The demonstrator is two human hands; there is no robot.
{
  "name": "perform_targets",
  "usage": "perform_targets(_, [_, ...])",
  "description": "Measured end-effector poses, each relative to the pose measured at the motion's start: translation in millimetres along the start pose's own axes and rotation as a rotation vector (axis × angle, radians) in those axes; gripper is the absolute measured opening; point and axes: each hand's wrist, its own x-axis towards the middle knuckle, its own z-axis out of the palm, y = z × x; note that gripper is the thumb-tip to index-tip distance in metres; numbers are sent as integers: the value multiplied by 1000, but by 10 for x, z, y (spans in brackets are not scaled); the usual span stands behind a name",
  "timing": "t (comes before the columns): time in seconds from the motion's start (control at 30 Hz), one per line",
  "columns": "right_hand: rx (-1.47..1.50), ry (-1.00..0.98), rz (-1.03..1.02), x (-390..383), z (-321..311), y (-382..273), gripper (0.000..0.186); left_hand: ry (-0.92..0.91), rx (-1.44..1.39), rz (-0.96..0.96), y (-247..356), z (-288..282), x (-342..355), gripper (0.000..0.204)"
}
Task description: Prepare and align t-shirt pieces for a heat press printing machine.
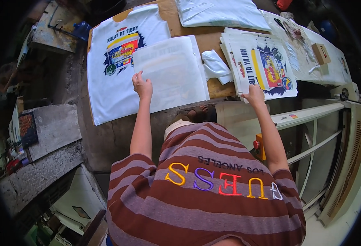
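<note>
My left hand (142, 85) pinches the left edge of a white paper sheet (168, 69), its print showing faintly through the back. The sheet lies over a white T-shirt (110, 100) with a colourful front print, spread on a brown board (201, 39). My right hand (254, 94) grips the lower edge of a stack of printed transfer sheets (270, 65) bearing yellow, red and blue designs. Between the two, a small folded white cloth (216, 67) rests on the board.
Folded white fabric (221, 12) lies at the back. A covered bench (332, 74) with scissors and a small box (321, 53) extends rightward. A machine with a white frame (348, 123) and red button (257, 144) stands at lower right; concrete ledges (57, 127) are left.
</note>
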Motion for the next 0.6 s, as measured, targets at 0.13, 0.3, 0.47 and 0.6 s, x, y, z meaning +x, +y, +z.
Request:
perform_targets(0.13, [21, 117, -40, 24, 121, 44, 25, -7, -46, 67, 159, 9, -18, 42])
perform_targets(0.3, [73, 48, -29, 136, 131, 231, 12, -64, -100, 169, 327, 4, -36, 35])
perform_targets(0.47, [47, 264, -129, -37, -334, 169, 8, -197, -257, 140, 577, 13, -5, 32])
perform_targets(0.6, [271, -90, -424, -370, -1029, -368, 11, -440, -757, -76, 818, 169, 74, 32])
